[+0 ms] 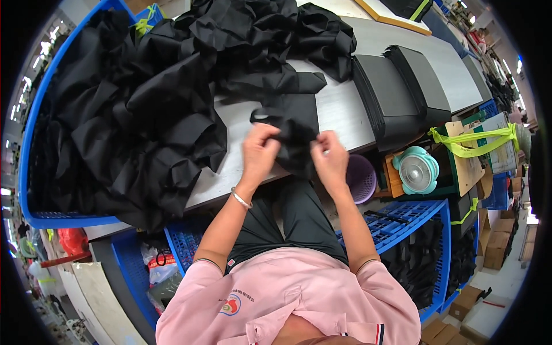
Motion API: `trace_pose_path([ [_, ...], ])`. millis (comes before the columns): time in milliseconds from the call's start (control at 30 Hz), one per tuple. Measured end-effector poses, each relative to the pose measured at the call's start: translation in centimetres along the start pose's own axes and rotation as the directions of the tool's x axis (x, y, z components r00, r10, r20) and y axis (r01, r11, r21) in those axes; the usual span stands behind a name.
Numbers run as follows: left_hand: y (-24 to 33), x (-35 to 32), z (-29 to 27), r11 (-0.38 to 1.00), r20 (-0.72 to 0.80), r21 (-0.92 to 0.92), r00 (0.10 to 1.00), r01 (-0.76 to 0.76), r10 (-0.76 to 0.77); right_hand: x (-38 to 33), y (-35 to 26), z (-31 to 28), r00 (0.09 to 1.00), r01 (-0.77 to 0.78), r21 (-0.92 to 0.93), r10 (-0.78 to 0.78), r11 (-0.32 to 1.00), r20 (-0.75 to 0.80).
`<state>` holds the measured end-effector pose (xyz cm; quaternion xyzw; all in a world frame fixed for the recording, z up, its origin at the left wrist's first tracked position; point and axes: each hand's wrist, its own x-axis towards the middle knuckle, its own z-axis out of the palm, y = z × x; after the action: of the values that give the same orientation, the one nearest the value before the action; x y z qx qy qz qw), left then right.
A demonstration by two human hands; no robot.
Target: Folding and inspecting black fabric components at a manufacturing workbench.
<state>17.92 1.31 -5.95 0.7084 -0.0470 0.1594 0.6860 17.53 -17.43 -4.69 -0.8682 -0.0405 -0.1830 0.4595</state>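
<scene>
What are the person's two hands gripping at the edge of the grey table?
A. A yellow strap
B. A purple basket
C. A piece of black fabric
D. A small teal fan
C. The left hand and the right hand both pinch a piece of black fabric above the grey table, while the purple basket and the teal fan sit untouched to the right.

At the centre of the frame the left hand (260, 150) and the right hand (330, 158) both grip a crumpled piece of black non-woven fabric (294, 123) over the near edge of a grey worktable (345, 109). A big heap of the same black fabric pieces (144, 98) fills the upper left, spilling over a blue plastic crate (26, 172). To the right lie two neat stacks of flat black pieces (399, 89), with a small purple plastic basket (361, 177) and a round mint-green fan (416, 171) below the table edge.
</scene>
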Motion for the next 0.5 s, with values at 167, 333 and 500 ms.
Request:
trace_pose_path([
  [167,-1.3,-1.7,-0.3,0.984,-0.315,-0.058,0.932,0.169,-0.179,0.0,2.7,-1.1,0.993,0.052,-0.220,-0.074,0.974,-0.090],
  [333,1.1,-4.3,1.9,0.975,-0.078,0.010,0.972,0.222,-0.220,-2.7,2.1,-0.5,0.997,-0.019,-0.034,0.016,0.999,-0.072],
  [500,-0.2,-3.6,0.4,0.961,-0.226,0.202,0.964,0.187,-0.140,-1.5,3.5,-1.3,0.988,0.148,-0.128,-0.141,0.981,0.058],
])
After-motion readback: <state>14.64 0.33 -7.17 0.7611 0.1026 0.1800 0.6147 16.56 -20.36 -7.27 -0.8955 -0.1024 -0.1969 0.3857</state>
